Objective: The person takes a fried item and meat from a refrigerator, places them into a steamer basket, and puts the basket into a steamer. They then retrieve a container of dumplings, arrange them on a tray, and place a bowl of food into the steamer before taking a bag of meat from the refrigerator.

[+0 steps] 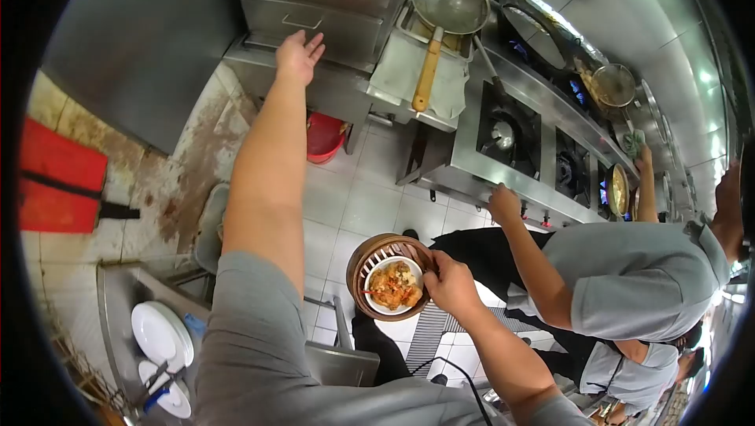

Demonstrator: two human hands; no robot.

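My left hand (300,57) reaches out at the upper left with its fingers apart and nothing in it, near the handle of a steel drawer (314,29). In my right hand (454,281), at the lower middle, is the rim of a round bamboo steamer (358,253). Inside the steamer sits a white bowl (370,278) of orange-brown food (395,284). My fingers partly hide the steamer's right side.
A strainer (450,1) with a wooden handle rests on a cloth-covered counter (417,80). Stoves (503,131) line the right, where a co-worker (629,269) stands close by. A red bucket (322,139) is on the floor; white plates (161,336) are lower left.
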